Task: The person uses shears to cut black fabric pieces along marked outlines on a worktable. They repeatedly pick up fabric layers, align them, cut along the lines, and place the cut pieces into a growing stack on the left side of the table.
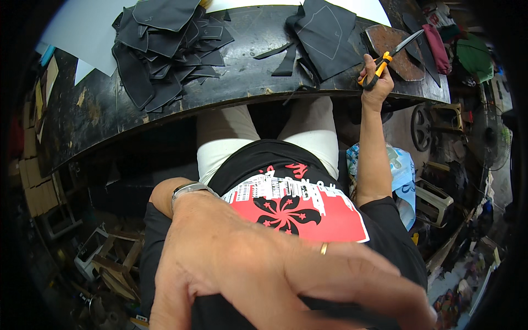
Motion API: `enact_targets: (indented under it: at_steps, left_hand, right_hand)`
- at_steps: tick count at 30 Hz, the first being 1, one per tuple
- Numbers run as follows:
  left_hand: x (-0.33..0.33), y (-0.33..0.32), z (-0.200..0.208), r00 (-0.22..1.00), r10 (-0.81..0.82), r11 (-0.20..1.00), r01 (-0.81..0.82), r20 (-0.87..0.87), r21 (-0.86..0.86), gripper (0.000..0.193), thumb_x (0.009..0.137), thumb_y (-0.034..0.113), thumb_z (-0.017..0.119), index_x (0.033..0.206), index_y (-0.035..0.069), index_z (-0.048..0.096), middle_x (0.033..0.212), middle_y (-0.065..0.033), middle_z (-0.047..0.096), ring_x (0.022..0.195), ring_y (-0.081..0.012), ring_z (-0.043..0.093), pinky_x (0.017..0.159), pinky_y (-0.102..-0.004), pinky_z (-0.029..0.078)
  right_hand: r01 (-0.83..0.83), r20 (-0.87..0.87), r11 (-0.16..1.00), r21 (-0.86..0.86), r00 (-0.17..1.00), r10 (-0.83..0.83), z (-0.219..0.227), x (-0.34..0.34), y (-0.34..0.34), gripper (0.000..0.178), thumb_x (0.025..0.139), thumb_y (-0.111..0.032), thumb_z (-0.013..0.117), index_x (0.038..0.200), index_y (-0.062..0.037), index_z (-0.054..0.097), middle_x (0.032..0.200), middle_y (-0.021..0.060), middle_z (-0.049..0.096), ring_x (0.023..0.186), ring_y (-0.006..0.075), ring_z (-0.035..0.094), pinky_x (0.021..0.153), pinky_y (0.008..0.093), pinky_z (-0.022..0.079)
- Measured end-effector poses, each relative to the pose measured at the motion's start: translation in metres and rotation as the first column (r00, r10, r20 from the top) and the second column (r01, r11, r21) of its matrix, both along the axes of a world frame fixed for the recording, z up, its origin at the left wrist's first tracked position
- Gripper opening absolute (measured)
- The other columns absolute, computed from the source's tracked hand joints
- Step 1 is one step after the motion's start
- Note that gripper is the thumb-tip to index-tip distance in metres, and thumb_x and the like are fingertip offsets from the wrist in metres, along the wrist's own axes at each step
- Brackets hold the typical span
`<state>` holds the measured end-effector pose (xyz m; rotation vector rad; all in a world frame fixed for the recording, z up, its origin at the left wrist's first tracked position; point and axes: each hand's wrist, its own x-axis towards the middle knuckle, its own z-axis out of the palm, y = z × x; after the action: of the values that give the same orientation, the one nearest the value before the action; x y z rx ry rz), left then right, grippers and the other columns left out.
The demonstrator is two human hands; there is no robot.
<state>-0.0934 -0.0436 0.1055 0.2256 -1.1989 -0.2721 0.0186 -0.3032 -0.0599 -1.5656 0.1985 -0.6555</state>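
Note:
My right hand (378, 83) is closed around the yellow and black handles of a pair of scissors (407, 40), above the table's right edge. The metal blades point up and to the right, over a brown worn slab (385, 39). Close to the camera, my left hand (242, 256) is raised in front of my chest with its fingers apart, partly blurred and holding nothing. To the left of the scissors lies a black fabric sheet (329, 41) with a pale outline drawn on it. Narrow black offcuts (285, 63) lie beside that sheet.
Several cut black fabric pieces (159, 47) are heaped on the left of the dark table (250, 33). White sheets (82, 33) cover its far left. A red cloth roll (436, 49) lies at the right end. A handwheel (422, 127) and a stool (433, 202) stand at the lower right.

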Motion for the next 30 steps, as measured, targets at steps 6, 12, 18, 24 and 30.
enact_targets:
  at_steps: [6, 12, 18, 24, 30]
  left_hand:
    - [0.028, -0.003, -0.002, 0.973, 0.227, 0.974, -0.226, 0.052, -0.023, 0.063, 0.076, 0.049, 0.072, 0.111, -0.002, 0.066, 0.125, -0.0315, 0.047, 0.105, -0.0363, 0.057, 0.088, -0.0438, 0.046]
    - [0.117, 0.014, -0.051, 0.473, 0.712, 0.153, -0.826, 0.519, 0.543, 0.047, 0.078, 0.017, 0.072, 0.120, -0.001, 0.059, 0.112, -0.0205, 0.062, 0.102, -0.0300, 0.060, 0.087, -0.0367, 0.048]
    - [0.216, -0.021, -0.144, 0.003, 0.614, -0.464, -0.808, 0.789, 0.364, 0.051, 0.076, 0.020, 0.074, 0.121, 0.004, 0.059, 0.103, -0.0188, 0.064, 0.096, -0.0320, 0.062, 0.085, -0.0369, 0.049]
    - [0.220, -0.005, -0.167, 0.254, 0.689, -0.367, -0.686, 0.679, 0.629, 0.052, 0.073, 0.016, 0.070, 0.122, 0.004, 0.058, 0.100, -0.0188, 0.066, 0.092, -0.0306, 0.063, 0.082, -0.0390, 0.050]
    - [0.167, 0.037, -0.144, 0.561, 0.710, -0.128, -0.491, 0.425, 0.862, 0.034, 0.079, 0.034, 0.074, 0.102, 0.009, 0.074, 0.086, -0.0094, 0.070, 0.084, -0.0173, 0.065, 0.077, -0.0246, 0.048]
  right_hand:
    - [0.001, -0.030, 1.000, -0.002, 1.000, -0.001, -0.002, -0.001, -0.003, 0.023, 0.081, -0.020, 0.079, 0.083, -0.0028, 0.065, 0.060, -0.0025, 0.055, 0.048, 0.0029, 0.051, 0.044, 0.0157, 0.040]
    - [-0.009, 0.012, 1.000, 0.020, 1.000, 0.009, -0.004, 0.002, -0.003, 0.024, 0.080, -0.020, 0.080, 0.080, -0.0028, 0.063, 0.061, -0.0031, 0.054, 0.049, 0.0030, 0.050, 0.043, 0.0158, 0.040]
    - [0.014, 0.012, 1.000, 0.018, 1.000, -0.014, 0.000, 0.000, 0.001, 0.026, 0.079, -0.022, 0.080, 0.080, -0.0029, 0.063, 0.061, -0.0034, 0.053, 0.049, 0.0030, 0.050, 0.043, 0.0161, 0.040]
    - [0.012, 0.004, 1.000, 0.020, 1.000, -0.012, 0.000, 0.000, 0.000, 0.026, 0.080, -0.023, 0.080, 0.079, -0.0039, 0.062, 0.060, -0.0026, 0.053, 0.049, 0.0029, 0.050, 0.044, 0.0161, 0.040]
    - [0.017, 0.022, 0.999, -0.031, 1.000, -0.016, -0.002, 0.000, 0.002, 0.026, 0.080, -0.023, 0.080, 0.080, -0.0044, 0.062, 0.060, -0.0025, 0.054, 0.049, 0.0031, 0.051, 0.045, 0.0154, 0.040]
